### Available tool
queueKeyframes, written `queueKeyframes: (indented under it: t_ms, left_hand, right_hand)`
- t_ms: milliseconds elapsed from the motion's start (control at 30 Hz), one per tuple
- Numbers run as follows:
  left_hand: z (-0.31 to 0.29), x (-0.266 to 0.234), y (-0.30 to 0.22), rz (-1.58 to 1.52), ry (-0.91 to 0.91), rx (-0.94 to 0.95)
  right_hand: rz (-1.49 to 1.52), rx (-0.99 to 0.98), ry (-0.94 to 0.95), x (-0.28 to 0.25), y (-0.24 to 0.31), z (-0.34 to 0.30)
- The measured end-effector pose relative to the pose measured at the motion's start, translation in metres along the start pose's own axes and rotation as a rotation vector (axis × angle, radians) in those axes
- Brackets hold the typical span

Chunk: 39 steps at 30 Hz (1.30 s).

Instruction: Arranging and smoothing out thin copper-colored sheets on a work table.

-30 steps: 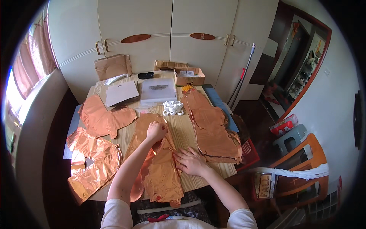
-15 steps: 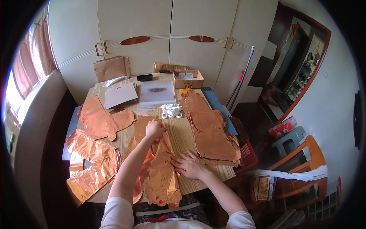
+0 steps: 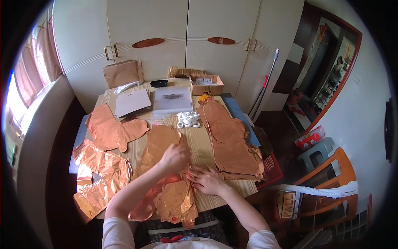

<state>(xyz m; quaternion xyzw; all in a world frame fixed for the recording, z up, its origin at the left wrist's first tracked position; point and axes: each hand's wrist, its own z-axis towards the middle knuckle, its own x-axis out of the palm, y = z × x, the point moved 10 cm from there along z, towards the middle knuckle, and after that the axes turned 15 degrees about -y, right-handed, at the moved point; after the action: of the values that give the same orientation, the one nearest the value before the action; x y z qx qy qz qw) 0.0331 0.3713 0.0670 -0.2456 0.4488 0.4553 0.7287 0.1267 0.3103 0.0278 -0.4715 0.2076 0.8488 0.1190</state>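
Note:
A flat copper-coloured foil balloon (image 3: pixel 176 201) lies at the front middle of the table, its sheet creased and partly folded, with a reddish part showing at the left. My left hand (image 3: pixel 176 158) is closed in a loose fist above its middle, slightly blurred; what the fingers hold is hidden. Beside it, my right hand (image 3: pixel 207 181) rests at the balloon's right edge, with foil gathered between thumb and fingers. More flat copper foil shapes lie around: a matte one (image 3: pixel 114 128) and a shiny crumpled one (image 3: pixel 103 174) at left, a stack (image 3: pixel 232 145) at right.
White ribbon rolls (image 3: pixel 188 119) sit mid-table. Behind are grey card sheets (image 3: pixel 132 103), a clear plastic packet (image 3: pixel 172 99), a black tray (image 3: pixel 159 84) and an open cardboard box (image 3: pixel 206 85). A red basket (image 3: pixel 271 170) and wooden chair (image 3: pixel 327 186) stand right of the table.
My left hand has moved toward me and right, close to my right hand. The foil's upper part lies more uncovered, and its reddish part spreads further left. My right fingers have bent in.

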Motion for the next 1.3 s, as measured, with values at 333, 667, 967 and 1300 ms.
queueKeyframes:
  t_ms: [333,667,967,1300]
  left_hand:
    - [-0.034,-0.004,-0.025,-0.06,-0.04,0.016]
    - [-0.013,0.019,0.009,0.061,0.122,-0.086]
    - [0.003,0.04,0.051,0.107,0.36,-0.164]
    - [0.005,0.048,0.052,0.104,0.446,-0.151]
  right_hand:
    - [-0.028,-0.025,-0.026,-0.002,0.004,0.004]
    - [-0.029,-0.003,0.015,-0.003,0.003,0.005]
    - [-0.013,-0.003,0.015,0.003,0.001,0.002]
    - [0.098,0.052,-0.014,-0.002,-0.019,0.007]
